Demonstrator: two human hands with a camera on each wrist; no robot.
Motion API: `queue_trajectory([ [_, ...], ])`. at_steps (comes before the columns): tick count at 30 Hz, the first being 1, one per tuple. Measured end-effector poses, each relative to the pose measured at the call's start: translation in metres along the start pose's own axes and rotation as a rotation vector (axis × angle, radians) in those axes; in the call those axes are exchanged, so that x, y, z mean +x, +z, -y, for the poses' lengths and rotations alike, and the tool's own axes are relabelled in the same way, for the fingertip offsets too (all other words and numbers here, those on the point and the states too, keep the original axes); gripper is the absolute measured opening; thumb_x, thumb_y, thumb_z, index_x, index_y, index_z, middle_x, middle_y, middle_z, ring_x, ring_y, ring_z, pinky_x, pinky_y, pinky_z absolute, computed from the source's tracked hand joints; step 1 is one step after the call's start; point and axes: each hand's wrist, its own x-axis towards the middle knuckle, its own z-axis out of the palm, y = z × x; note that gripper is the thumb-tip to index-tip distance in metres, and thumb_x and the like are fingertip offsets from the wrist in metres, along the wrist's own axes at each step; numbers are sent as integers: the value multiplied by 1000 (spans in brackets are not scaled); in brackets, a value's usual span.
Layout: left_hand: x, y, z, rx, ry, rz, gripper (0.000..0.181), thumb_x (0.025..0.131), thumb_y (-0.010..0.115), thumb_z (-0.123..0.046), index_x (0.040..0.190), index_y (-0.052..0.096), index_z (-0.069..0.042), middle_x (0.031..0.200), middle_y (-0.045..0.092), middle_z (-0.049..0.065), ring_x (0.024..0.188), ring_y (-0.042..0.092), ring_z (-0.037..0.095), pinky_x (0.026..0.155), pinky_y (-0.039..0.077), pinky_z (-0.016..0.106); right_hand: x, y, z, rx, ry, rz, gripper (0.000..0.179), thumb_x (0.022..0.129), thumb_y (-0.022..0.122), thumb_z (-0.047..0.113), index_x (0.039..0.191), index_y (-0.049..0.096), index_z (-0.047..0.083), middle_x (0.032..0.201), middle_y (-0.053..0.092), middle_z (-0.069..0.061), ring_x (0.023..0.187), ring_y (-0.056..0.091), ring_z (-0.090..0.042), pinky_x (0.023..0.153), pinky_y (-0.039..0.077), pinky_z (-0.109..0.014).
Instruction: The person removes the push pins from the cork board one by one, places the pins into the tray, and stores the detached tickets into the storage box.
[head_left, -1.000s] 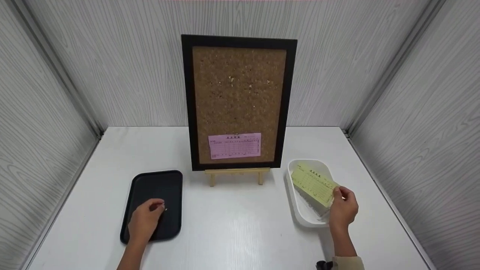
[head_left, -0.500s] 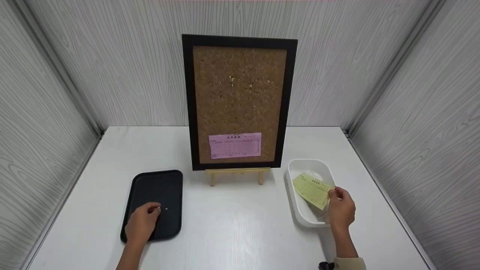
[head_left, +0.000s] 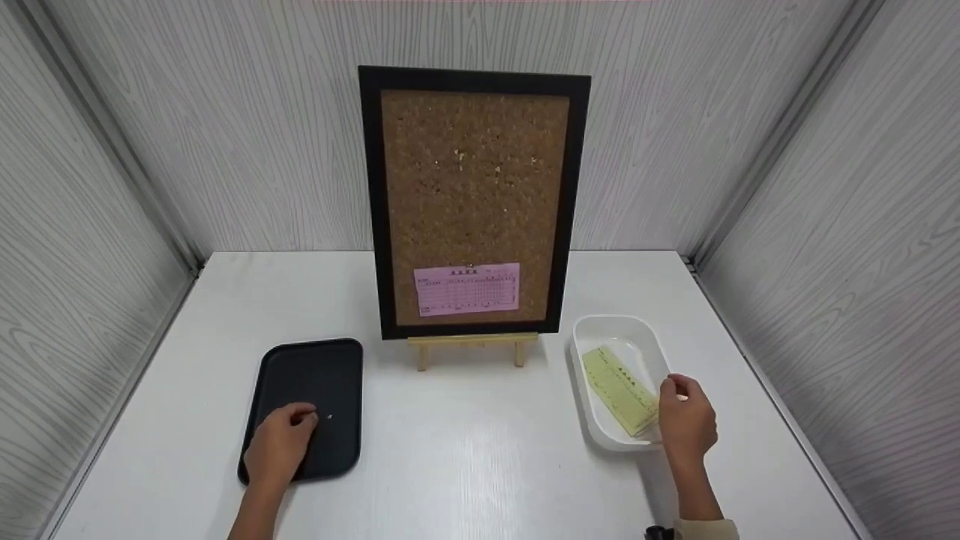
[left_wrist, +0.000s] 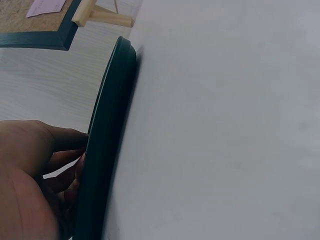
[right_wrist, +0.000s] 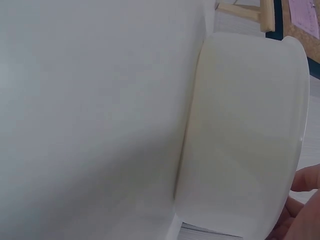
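Observation:
My left hand is over the black tray, with thumb and fingertips close together. A pale spot shows at these fingertips, too small to tell whether it is a held thing. Just right of them a tiny shiny piece, perhaps a pin, lies on the tray. The tray's side hides the left fingertips in the left wrist view. My right hand is at the right rim of the white basin, fingers loosely curved, with no paper visible between them. Yellow printed slips lie slanted in the basin, close to that hand.
A black-framed cork board leans on a small wooden stand at the back middle. One pink printed slip is fixed low on the cork. White table lies between tray and basin; pale walls enclose it.
The yellow slip pinched by my right hand has sunk into the basin and lies with the others, apart from the fingertips. My left hand has shifted slightly left, away from the tiny piece.

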Motion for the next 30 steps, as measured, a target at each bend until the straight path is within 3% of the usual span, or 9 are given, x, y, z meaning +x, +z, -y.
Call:
queue_trajectory([
  [7,0,-1,-8,-9,25,-30,30,99,60,-24,125,69,-11,112,72,9,99,67,26,73,48,40,0,0,9,19,-37,-16,35,102,49,32,121,69,10,114,72,-10,92,62,-26,74,39,-43],
  [13,0,-2,-22,-22,70,-64,31,100,60,-26,126,69,-12,114,70,10,101,66,27,74,48,43,0,5,22,64,-70,-33,33,102,51,31,120,70,10,112,72,-8,88,59,-22,75,39,-40],
  [21,5,5,-51,-58,137,-140,28,100,62,-27,123,70,-14,112,70,5,88,67,21,68,47,35,-1,17,42,131,-138,8,33,102,54,33,121,69,9,113,71,-9,87,60,-23,79,41,-40],
  [30,13,14,-84,-115,196,-215,29,99,64,-32,123,70,-17,114,69,3,86,63,20,69,45,36,-4,33,62,198,-234,47,29,101,60,29,119,70,9,111,72,-10,82,60,-22,75,43,-37],
])
